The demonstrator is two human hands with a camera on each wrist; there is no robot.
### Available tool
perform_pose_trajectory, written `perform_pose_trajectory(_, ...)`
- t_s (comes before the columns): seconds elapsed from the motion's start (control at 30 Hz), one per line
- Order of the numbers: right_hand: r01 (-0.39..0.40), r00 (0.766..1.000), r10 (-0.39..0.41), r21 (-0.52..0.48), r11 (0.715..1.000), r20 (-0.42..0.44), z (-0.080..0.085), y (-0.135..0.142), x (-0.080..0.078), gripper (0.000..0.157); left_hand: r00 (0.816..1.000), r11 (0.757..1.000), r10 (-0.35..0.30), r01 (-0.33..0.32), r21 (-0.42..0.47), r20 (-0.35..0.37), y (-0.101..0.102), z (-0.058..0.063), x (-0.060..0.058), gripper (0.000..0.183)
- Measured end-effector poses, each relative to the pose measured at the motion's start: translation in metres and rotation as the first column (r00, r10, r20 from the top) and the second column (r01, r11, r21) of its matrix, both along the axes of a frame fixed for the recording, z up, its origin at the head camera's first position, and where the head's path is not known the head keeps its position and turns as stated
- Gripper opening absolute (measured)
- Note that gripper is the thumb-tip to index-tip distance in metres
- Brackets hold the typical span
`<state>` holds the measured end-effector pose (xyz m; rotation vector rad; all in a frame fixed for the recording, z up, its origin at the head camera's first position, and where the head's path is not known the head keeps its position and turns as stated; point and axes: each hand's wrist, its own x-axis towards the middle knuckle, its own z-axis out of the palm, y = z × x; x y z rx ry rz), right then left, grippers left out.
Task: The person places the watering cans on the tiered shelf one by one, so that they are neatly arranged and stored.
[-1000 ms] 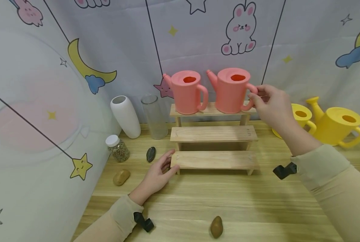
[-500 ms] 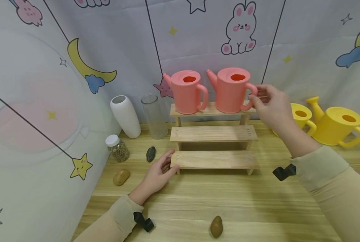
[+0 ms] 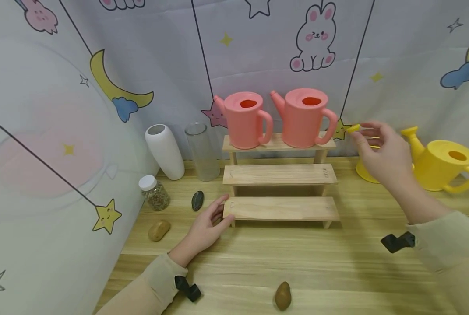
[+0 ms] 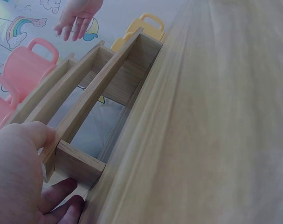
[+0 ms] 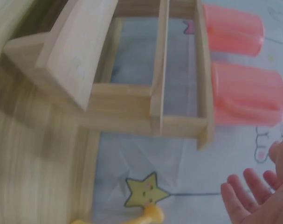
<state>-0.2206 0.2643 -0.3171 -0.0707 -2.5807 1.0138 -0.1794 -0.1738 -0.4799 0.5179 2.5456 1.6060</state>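
Observation:
A wooden three-step shelf stands against the back curtain. My left hand grips the left end of its lowest step, the thumb on one side and the other fingers around the edge, as the left wrist view shows too. Two pink watering cans, one on the left and one on the right, sit upright on the top step, spouts to the left. My right hand hovers right of the shelf, fingers relaxed and holding nothing. It overlaps a yellow watering can, whose spout tip shows by the fingertips.
Another yellow watering can stands at the far right. Left of the shelf are a white vase, a glass vase, a lidded jar, a dark stone and a tan stone. A brown stone lies in front.
My right hand has let go of the right pink watering can's handle and moved right, in front of the nearer yellow can. My left hand has stayed on the shelf.

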Motion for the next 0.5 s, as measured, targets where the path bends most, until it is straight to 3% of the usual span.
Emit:
perform_pose_trajectory(0.37,0.123,0.991,-0.125,-0.052,0.991,-0.036,-0.024,0.058,0.011,0.057,1.000,1.000,0.002,-0.002,-0.007,0.004,-0.001,0.000,0.001,0.067)
perform_pose_trajectory(0.5,0.225,0.974,-0.226,-0.047,0.973,-0.015,-0.032,0.077,0.016,0.060,1.000,1.000,0.004,-0.004,-0.007,0.002,-0.001,0.000,0.001,0.067)
